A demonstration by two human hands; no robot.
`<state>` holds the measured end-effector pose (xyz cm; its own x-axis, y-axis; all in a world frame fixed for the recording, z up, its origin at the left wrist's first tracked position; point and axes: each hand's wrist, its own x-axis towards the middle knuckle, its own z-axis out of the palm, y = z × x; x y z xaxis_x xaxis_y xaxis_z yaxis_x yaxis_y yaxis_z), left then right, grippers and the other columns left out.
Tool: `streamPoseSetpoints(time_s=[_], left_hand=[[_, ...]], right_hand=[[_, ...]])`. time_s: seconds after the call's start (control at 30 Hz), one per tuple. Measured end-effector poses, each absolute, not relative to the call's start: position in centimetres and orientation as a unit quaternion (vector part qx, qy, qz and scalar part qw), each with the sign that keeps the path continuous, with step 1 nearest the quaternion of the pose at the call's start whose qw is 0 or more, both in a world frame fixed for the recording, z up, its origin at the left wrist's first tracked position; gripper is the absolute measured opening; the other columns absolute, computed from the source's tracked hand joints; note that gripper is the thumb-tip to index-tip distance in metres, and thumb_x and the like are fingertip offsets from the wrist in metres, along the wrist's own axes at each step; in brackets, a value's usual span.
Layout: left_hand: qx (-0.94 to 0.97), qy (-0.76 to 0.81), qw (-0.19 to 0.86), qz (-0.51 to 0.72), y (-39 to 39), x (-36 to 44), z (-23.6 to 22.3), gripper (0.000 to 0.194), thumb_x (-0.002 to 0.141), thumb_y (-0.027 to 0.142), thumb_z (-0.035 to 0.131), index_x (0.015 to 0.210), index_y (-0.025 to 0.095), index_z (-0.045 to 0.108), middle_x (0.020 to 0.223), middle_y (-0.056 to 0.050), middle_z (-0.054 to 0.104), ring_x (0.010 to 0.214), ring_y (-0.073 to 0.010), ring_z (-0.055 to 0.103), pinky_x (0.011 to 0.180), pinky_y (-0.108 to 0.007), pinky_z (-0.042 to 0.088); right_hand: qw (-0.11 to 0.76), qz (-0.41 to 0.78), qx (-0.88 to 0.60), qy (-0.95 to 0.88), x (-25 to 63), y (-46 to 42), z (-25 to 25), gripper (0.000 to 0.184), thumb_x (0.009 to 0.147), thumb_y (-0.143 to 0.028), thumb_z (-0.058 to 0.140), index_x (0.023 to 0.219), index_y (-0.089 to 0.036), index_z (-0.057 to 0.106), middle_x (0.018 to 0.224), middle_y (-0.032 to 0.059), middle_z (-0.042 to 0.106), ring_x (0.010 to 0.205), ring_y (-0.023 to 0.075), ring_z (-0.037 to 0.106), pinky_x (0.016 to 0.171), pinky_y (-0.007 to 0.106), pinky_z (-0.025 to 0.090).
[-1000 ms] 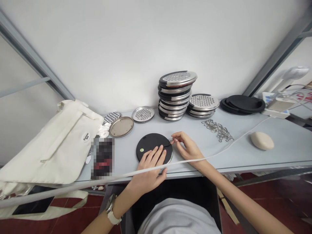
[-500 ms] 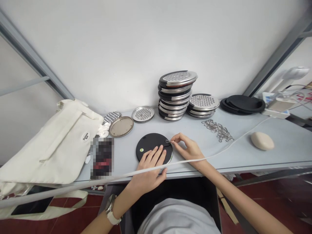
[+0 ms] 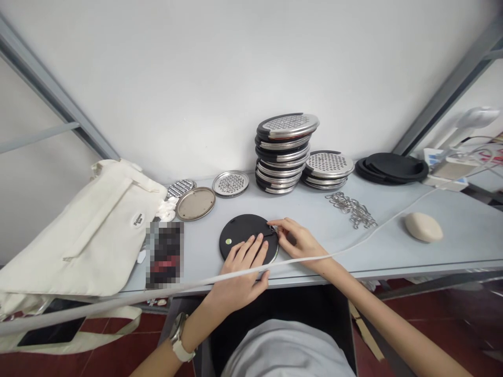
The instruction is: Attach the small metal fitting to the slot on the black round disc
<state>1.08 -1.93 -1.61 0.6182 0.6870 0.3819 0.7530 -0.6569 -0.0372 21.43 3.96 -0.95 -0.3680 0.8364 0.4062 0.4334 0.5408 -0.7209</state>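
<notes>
A round black disc with a small green dot lies on the grey table in front of me. My left hand rests flat on its near edge, fingers stretched out. My right hand pinches a small metal ring clip against the disc's right rim. A pile of the same metal clips lies further right.
Stacks of perforated metal graters stand by the wall, black rings to their right. Loose round plates, a cream tote bag, a beige oval object and a white cord crossing the table.
My right hand has moved a little left, bringing the metal clip from just off the disc onto its right rim. The left hand has stayed put.
</notes>
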Motion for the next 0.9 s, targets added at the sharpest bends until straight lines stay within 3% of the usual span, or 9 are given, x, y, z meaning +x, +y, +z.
streamPoseSetpoints(time_s=[0.47, 0.9], left_hand=[[-0.894, -0.4, 0.103, -0.175, -1.93, 1.04, -1.57, 0.054, 0.091, 0.03, 0.044, 0.141, 0.011, 0.037, 0.148, -0.012, 0.032, 0.133, -0.0265, 0.035, 0.105, -0.04, 0.032], [-0.894, -0.399, 0.103, -0.173, -1.83, 1.04, -1.65, 0.054, 0.091, 0.03, 0.043, 0.141, 0.011, 0.036, 0.149, -0.012, 0.031, 0.133, -0.0263, 0.035, 0.105, -0.04, 0.032]], right_hand=[[0.4, 0.254, -0.396, -0.787, 21.58, 4.44, -1.64, 0.021, 0.09, -0.016, 0.047, 0.108, -0.019, 0.056, 0.1, 0.0094, 0.063, 0.088, 0.0198, 0.061, 0.081, 0.036, 0.051], [0.4, 0.207, -0.413, -0.792, 21.7, 4.32, -1.0, 0.012, 0.088, -0.014, 0.052, 0.096, -0.018, 0.061, 0.087, 0.0071, 0.067, 0.084, 0.0215, 0.06, 0.082, 0.04, 0.045]])
